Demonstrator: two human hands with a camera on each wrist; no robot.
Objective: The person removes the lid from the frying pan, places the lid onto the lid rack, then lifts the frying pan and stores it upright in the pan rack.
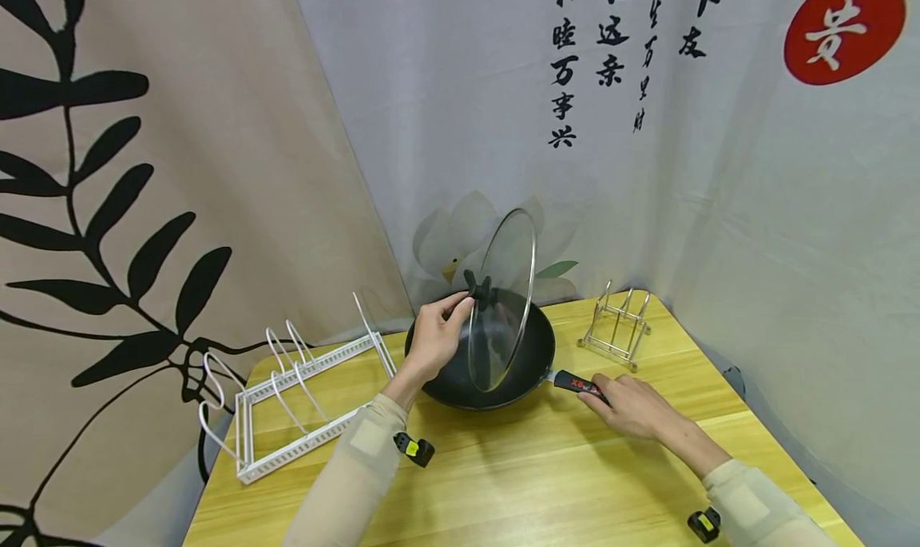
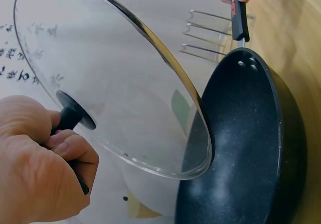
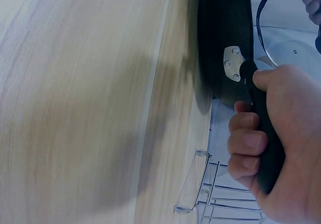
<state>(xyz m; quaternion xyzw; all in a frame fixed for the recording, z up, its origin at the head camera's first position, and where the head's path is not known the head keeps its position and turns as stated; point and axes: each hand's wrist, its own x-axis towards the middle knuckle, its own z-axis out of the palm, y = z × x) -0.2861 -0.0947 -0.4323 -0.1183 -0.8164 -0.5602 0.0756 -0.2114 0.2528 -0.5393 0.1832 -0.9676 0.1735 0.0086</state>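
My left hand [image 1: 435,335] grips the black knob [image 2: 70,114] of a glass lid [image 2: 135,83] with a metal rim. The lid is held on edge, tilted steeply, over a dark frying pan [image 1: 446,379]. In the left wrist view the pan's speckled inside [image 2: 235,148] shows with nothing in it. My right hand [image 1: 632,406] wraps its fingers around the pan's black handle [image 3: 268,148], thumb lying along the top near the riveted bracket [image 3: 232,63]. The pan is at the back middle of the table, its handle pointing right and toward me.
A white rack [image 1: 309,435] with upright loops stands on the left of the wooden table [image 1: 517,483]. At the back right is a small metal wire rack [image 1: 616,327]. Printed curtains [image 1: 460,92] hang close behind the table's back edge.
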